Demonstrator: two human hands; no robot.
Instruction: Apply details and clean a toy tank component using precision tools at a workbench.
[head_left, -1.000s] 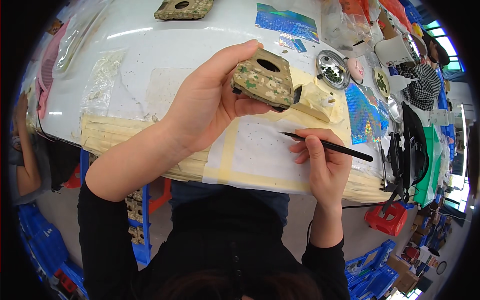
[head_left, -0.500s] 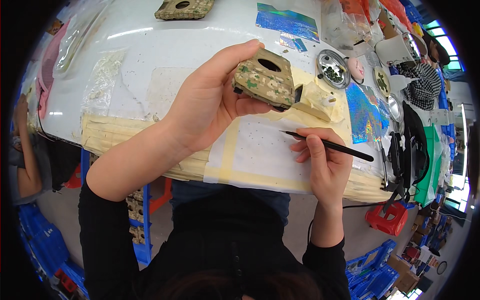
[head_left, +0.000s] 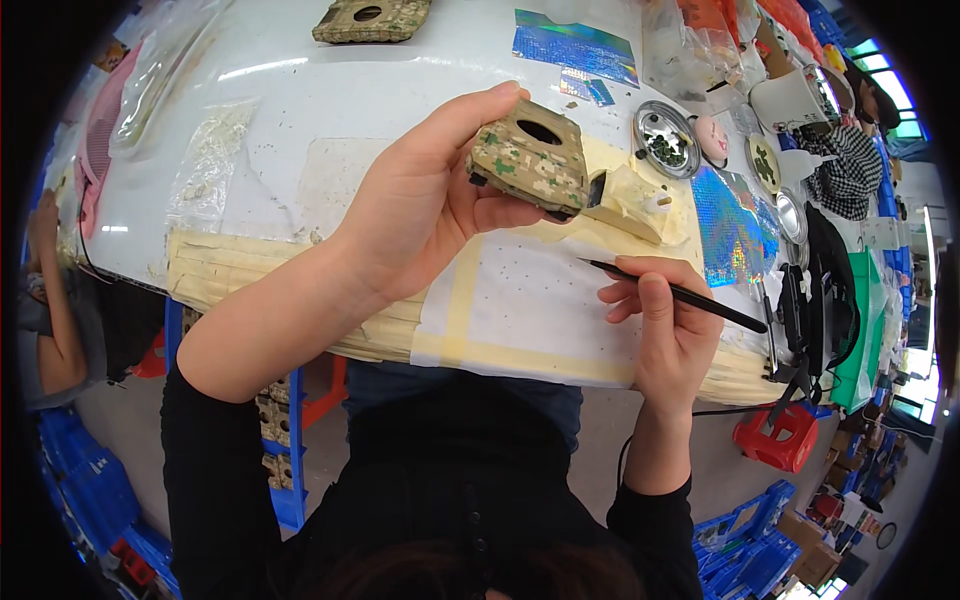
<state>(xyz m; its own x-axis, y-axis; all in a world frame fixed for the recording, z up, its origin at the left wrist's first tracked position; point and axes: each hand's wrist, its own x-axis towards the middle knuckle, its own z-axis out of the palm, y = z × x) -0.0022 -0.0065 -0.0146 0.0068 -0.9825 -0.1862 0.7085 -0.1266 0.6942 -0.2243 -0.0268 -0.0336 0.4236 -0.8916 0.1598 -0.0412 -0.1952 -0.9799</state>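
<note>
My left hand (head_left: 425,195) is raised over the table and grips a camouflage-painted model tank hull (head_left: 515,170) by its edges. The hull is tilted, and its round dark hole faces up. To its right, lower down, my right hand (head_left: 668,320) pinches slim black tweezers (head_left: 725,308). Their fine tip points left, over a white sheet (head_left: 530,320) dotted with tiny dark specks, and stays apart from the hull. Whether the tip holds anything is too small to tell. Behind the tweezers sits a tape-covered block (head_left: 640,205) with a small white peg on it.
A second camouflage hull (head_left: 372,20) lies at the far edge. On the right are a metal dish (head_left: 667,140) with small green pieces, shiny blue holographic sheets (head_left: 728,225) and a black bag (head_left: 830,290). Another person's arm (head_left: 52,300) shows at the far left.
My right hand and the tweezers have shifted slightly to the right, away from the hull. My left hand still holds the hull in nearly the same place.
</note>
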